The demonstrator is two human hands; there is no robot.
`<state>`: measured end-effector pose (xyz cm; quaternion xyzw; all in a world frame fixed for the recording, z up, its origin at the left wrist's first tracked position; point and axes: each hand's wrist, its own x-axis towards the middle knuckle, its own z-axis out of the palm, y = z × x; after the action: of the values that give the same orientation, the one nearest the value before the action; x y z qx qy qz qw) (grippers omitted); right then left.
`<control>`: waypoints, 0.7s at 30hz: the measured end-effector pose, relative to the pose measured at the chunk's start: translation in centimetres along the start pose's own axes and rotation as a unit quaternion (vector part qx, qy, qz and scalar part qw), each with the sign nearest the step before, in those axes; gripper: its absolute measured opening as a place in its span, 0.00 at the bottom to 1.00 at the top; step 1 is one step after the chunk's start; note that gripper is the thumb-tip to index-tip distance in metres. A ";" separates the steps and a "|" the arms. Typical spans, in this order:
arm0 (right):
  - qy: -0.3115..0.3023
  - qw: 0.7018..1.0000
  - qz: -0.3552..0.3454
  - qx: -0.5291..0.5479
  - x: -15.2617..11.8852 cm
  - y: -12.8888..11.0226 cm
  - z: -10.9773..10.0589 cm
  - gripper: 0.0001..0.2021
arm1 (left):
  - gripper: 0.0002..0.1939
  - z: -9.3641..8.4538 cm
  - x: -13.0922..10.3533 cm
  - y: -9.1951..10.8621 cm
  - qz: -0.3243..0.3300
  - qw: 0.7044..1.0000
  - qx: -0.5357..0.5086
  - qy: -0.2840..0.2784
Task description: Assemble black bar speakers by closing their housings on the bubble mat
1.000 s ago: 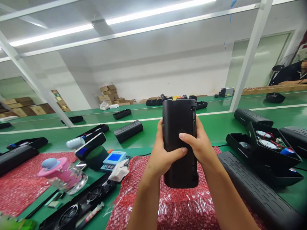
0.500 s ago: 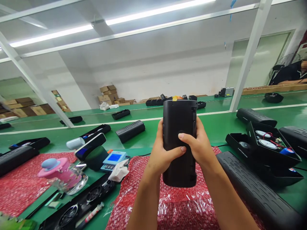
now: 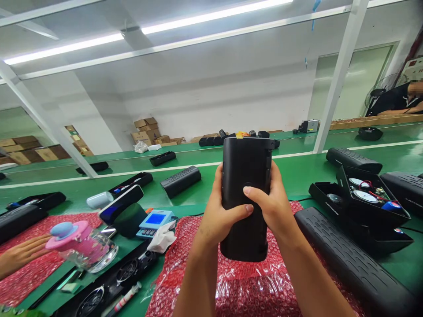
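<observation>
Both my hands grip a black speaker housing [image 3: 243,171], held upright above a sheet of red bubble wrap [image 3: 244,286]. My left hand [image 3: 220,211] wraps its left side, thumb lying across the smooth face. On the right side my right hand [image 3: 276,202] is closed round it, its thumb just above the left one. A strip of yellow tape shows at the housing's top edge, and slots run down its right edge. My other fingers are hidden behind it. Right of my hands lies a long black ribbed casing [image 3: 350,259].
Open black housings with round speakers and wires [image 3: 370,193] stand at the right. To the left are a blue-screened device [image 3: 155,220], a crumpled tissue [image 3: 162,237], a pink-lidded clear jar [image 3: 86,246] and a black speaker panel [image 3: 109,281]. Another person's hand [image 3: 24,255] reaches in beside the jar.
Another person's hand has come in from the left edge, beside the jar. My hands keep the same hold on the housing. The view has shifted slightly.
</observation>
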<state>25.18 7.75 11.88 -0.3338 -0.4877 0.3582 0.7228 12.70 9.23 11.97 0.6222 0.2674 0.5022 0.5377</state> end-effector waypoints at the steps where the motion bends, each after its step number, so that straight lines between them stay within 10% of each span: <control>1: 0.002 1.000 0.001 0.000 0.0 0.0 0.0 0.44 | 0.56 0.0 0.0 0.0 0.001 1.000 0.001 0.002; 21: 0.001 0.999 0.039 0.030 0.5 -0.4 -0.5 0.45 | 0.53 1.0 -0.4 0.3 0.003 0.999 0.024 0.029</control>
<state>25.83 7.88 12.30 -0.3314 -0.4628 0.4004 0.7181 13.40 8.40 12.21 0.6208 0.2931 0.5152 0.5131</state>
